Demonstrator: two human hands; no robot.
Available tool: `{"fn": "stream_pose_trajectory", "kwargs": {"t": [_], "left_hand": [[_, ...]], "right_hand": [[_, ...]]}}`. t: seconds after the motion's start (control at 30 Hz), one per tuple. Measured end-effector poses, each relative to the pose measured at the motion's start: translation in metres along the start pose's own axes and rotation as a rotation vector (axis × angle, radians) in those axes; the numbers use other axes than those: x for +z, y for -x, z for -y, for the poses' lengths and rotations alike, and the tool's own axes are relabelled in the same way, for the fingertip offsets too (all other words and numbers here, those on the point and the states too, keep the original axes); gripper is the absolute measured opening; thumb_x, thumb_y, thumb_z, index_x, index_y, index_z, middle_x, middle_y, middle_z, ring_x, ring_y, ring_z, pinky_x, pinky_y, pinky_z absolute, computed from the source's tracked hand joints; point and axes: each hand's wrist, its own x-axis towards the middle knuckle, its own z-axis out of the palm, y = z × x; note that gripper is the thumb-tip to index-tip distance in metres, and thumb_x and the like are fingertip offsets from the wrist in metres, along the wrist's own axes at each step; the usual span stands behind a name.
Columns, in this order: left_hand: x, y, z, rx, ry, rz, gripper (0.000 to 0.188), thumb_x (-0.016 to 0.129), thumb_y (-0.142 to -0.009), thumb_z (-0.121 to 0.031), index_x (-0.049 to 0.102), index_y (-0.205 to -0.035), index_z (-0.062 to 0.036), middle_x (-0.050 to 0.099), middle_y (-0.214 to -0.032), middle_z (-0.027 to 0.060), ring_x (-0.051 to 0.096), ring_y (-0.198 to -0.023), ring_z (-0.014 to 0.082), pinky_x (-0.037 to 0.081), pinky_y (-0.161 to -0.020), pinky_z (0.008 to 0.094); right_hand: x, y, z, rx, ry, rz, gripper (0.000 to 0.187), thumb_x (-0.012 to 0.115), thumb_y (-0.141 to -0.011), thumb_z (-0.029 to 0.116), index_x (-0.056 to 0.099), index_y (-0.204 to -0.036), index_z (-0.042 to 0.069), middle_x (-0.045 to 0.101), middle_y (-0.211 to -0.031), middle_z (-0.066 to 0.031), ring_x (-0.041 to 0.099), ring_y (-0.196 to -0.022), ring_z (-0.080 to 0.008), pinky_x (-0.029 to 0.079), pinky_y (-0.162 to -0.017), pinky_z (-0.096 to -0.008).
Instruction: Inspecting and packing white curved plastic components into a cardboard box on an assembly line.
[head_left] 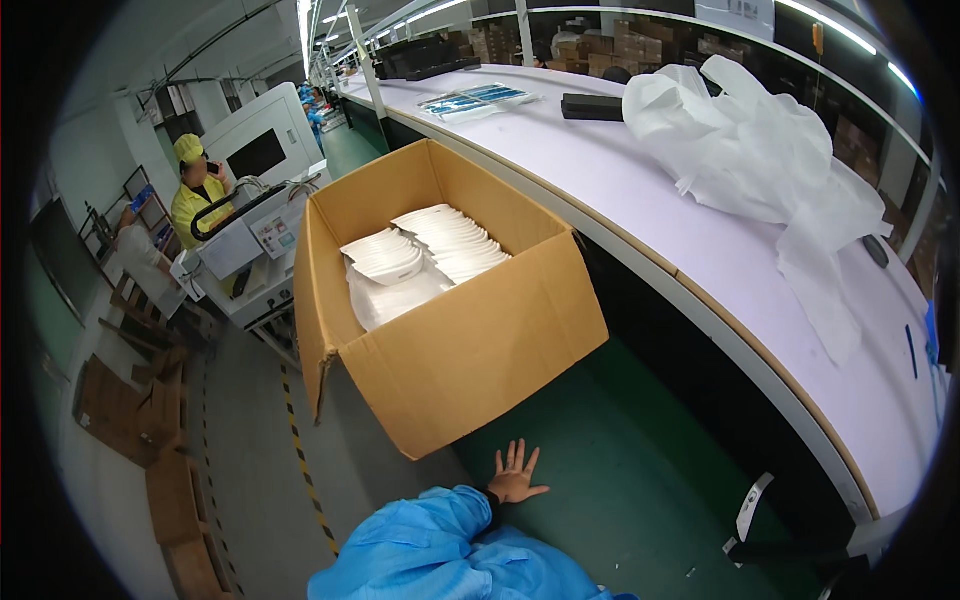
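My left hand [514,478] is open, its fingers spread and pointing away from me, with nothing in it. It comes out of a blue sleeve [425,540] just below the near wall of a large open cardboard box [480,350]. I cannot tell whether the fingertips touch anything. Inside the box, thin white curved pieces [455,240] stand packed in two rows, with white wrapping [395,298] in front of them. A flap hangs down at the box's left corner. My right hand is out of view.
A long pale bench [700,230] curves along the right, bearing a crumpled white sheet [740,130], a dark block [592,107] and blue strips in clear wrap [478,100]. A white curved part [752,508] is at lower right. A person in yellow [195,195] stands by a machine at left.
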Motion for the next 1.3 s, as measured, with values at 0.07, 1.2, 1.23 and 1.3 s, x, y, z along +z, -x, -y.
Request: {"fn": "stream_pose_trajectory", "kwargs": {"t": [0.07,1.2,1.23,1.3], "left_hand": [[0.0,-0.011,-0.011,0.05,-0.011,0.01,0.1,0.043,-0.081,-0.071,0.0,-0.149,-0.0106,-0.014,-0.15,0.0258,-0.014,-0.139,0.0424,-0.005,-0.107,0.0617],[-0.001,-0.007,0.002,0.008,0.01,0.034,0.107,0.053,-0.081,-0.064,-0.007,-0.146,-0.0038,-0.02,-0.147,0.0292,-0.022,-0.136,0.0432,-0.01,-0.103,0.0641],[-0.002,-0.007,0.0,0.034,0.005,0.049,0.107,0.053,-0.081,-0.064,-0.007,-0.146,-0.0038,-0.02,-0.147,0.0292,-0.022,-0.136,0.0432,-0.01,-0.103,0.0641],[-0.003,-0.008,-0.005,-0.012,-0.008,0.102,0.108,0.052,-0.081,-0.064,-0.009,-0.146,-0.0026,-0.023,-0.146,0.0287,-0.025,-0.135,0.043,-0.011,-0.103,0.0633]], "right_hand": [[-0.013,0.004,-0.028,0.021,0.007,0.0,0.038,0.045,-0.093,0.025,0.05,-0.121,0.0,0.049,-0.129,-0.0204,0.046,-0.118,-0.0388,0.037,-0.099,-0.0485],[-0.007,0.005,0.003,0.097,-0.049,0.083,0.043,0.053,-0.088,0.018,0.046,-0.127,0.002,0.044,-0.135,-0.0183,0.04,-0.125,-0.0354,0.032,-0.104,-0.0447],[-0.007,0.006,0.002,0.11,-0.045,0.076,0.043,0.054,-0.087,0.017,0.047,-0.127,0.002,0.044,-0.135,-0.0172,0.04,-0.125,-0.0348,0.032,-0.104,-0.0445],[-0.01,0.009,-0.006,0.116,-0.09,0.041,0.039,0.054,-0.087,0.016,0.049,-0.123,0.002,0.047,-0.131,-0.017,0.042,-0.123,-0.0348,0.032,-0.103,-0.045]]}}
